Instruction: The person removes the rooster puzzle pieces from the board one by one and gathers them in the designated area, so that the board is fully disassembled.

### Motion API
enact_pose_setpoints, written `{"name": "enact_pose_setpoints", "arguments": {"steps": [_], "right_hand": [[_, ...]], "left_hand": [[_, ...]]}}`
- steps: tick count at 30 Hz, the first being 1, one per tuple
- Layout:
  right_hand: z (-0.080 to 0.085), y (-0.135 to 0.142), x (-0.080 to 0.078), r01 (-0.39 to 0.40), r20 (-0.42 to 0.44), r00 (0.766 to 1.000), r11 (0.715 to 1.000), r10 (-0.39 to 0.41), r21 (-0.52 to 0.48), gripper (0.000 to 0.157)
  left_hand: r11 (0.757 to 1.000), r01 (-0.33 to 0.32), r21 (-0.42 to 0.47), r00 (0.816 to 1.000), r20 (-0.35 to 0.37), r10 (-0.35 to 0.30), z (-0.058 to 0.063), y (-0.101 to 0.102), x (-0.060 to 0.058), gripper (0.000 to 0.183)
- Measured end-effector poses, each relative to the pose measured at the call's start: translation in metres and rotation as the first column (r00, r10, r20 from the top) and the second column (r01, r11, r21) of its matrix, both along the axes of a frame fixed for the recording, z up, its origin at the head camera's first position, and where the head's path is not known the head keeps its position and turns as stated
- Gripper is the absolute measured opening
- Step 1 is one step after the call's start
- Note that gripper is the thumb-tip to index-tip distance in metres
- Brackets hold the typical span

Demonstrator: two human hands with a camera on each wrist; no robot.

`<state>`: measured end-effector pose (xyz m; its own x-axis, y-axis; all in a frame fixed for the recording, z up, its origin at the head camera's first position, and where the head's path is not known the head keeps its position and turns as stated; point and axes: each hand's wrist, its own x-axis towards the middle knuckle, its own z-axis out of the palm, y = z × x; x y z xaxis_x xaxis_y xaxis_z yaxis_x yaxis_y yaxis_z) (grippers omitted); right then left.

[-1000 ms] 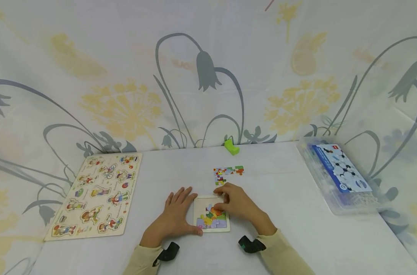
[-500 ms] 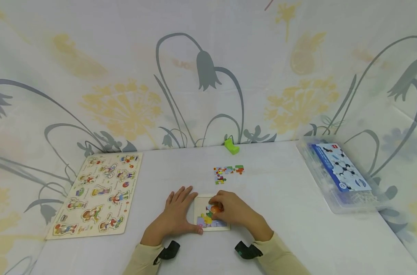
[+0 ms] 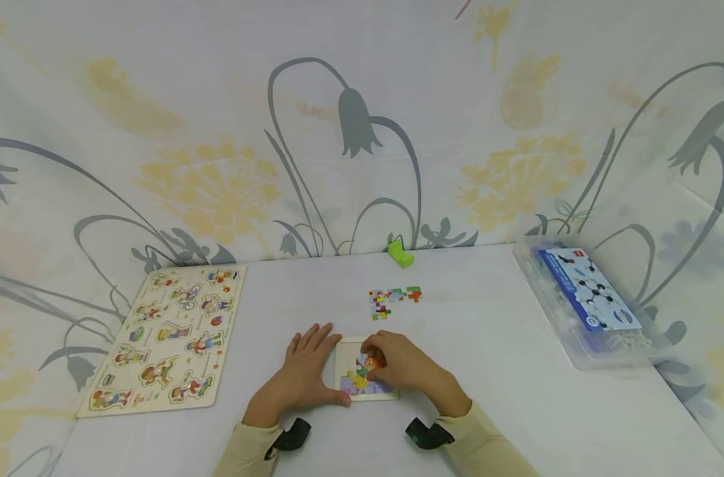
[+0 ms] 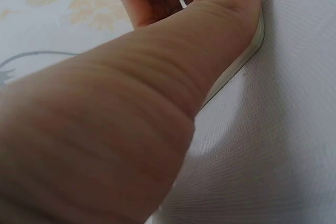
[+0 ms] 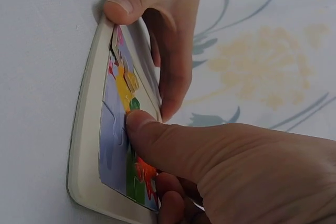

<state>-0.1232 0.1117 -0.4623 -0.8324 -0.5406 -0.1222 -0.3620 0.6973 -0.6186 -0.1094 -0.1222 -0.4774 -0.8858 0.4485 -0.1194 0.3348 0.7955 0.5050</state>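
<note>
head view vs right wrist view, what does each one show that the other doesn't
Only the head view: the pale flat board with colourful figures, the clear plastic case with a blue-and-white label, the bright green angled block and the loose multicoloured jigsaw pieces.

Only the right wrist view: the green strip at the jigsaw picture's edge.

Both: the left hand, the right hand and the square cream puzzle frame.

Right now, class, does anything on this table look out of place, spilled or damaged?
Nothing looks spilled or damaged. Only the green object stands out: it lies alone near the back edge of the table, apart from the loose puzzle pieces.
</note>
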Motion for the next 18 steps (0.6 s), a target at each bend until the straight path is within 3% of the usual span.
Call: {"name": "enact_pose_setpoints", "arguments": {"steps": [10, 18], "right_hand": [[0.0049, 0.0014, 0.0018, -0.028, 0.003, 1.000, 0.998, 0.028, 0.054, 0.036], [0.0023, 0.0038, -0.0006, -0.064, -0.055, 0.996, 0.993, 0.070, 0.100, 0.036]], "left_hand": [[1.000, -0.001, -0.009, 1.000, 0.014, 0.001, 0.0016, 0.0004, -0.0004, 0.110], [1.000, 0.001, -0.023, 1.000, 0.007, -0.001, -0.0013, 0.0005, -0.0018, 0.111]]}}
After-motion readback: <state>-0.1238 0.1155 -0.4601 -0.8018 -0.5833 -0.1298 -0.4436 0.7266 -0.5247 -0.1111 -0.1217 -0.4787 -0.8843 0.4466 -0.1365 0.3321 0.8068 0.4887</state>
